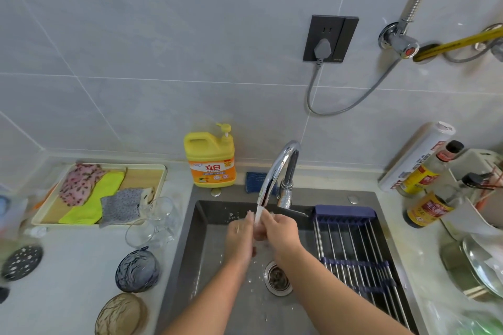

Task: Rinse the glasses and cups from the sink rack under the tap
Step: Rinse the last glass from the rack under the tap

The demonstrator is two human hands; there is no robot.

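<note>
left hand (239, 236) and right hand (280, 234) meeting under tap (275, 171), grip unclear, glasses (160, 215) left of them

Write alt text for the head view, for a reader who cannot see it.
A left hand and right hand meet under the running tap above the sink; whether they hold anything is unclear. The rack spans the sink's right side, and clear glasses stand on the counter to its left.
</note>
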